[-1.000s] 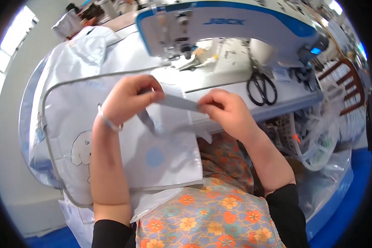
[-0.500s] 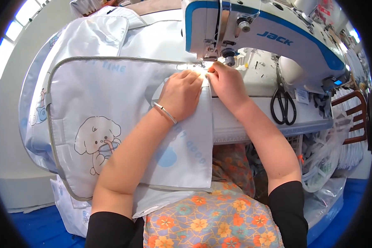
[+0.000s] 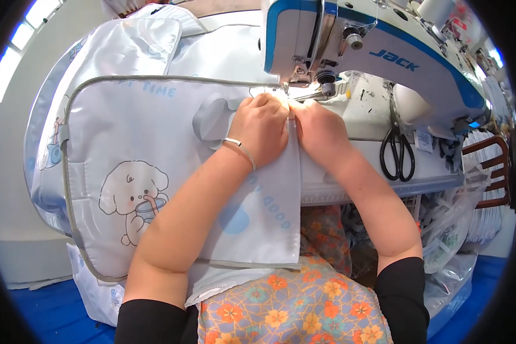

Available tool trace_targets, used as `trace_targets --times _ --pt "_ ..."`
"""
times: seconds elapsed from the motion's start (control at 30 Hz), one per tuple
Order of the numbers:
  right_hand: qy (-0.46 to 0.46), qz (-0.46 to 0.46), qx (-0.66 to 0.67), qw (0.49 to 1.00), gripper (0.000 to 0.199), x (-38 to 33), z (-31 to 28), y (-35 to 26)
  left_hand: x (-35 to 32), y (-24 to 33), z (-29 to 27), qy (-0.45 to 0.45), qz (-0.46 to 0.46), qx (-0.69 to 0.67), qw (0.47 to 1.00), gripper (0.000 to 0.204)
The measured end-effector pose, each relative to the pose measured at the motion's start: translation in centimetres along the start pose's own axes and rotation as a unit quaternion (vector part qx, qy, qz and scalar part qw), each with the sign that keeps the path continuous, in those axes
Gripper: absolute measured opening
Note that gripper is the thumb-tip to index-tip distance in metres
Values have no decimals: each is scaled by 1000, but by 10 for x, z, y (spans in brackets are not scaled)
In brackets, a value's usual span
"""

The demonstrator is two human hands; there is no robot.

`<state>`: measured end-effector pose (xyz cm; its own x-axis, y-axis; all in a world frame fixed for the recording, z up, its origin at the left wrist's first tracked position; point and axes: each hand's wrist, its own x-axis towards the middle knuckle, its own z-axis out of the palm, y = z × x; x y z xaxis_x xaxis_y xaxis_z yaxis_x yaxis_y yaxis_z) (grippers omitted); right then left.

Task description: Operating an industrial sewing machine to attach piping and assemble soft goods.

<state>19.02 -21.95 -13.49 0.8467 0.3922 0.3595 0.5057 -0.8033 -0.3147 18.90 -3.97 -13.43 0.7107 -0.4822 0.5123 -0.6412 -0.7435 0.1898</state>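
A blue floor (image 3: 37, 312) runs along the bottom of the view, under a pale wall (image 3: 8, 172) on the left. Bright windows (image 3: 8, 60) glow at the upper left, giving daylight. At the right stands a dark wooden chair (image 3: 490, 172), with clear plastic bags (image 3: 450, 241) heaped just beside it.

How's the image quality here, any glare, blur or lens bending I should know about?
Head view: strong fisheye bending, so the sewing machine and table edge curve; black vignette at the rim; windows upper left blown out; left hand and right hand sharp and evenly lit.
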Motion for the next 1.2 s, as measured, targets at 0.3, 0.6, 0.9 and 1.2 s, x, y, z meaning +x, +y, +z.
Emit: trace_targets --times 0.3,0.6,0.9,1.2 --pt "46 -51 76 995 14 -61 -24 -15 6 -2 3 17 -21 26 999 17" --pt "16 -248 217 944 31 -161 -31 -77 -6 -3 -8 6 -9 -60 998 22" --pt "32 -166 273 947 31 -175 -28 -80 -2 1 -6 26 41 -1 999 22" --pt "72 -187 239 950 23 -159 -26 -69 -2 -3 -21 -31 162 24 986 19"
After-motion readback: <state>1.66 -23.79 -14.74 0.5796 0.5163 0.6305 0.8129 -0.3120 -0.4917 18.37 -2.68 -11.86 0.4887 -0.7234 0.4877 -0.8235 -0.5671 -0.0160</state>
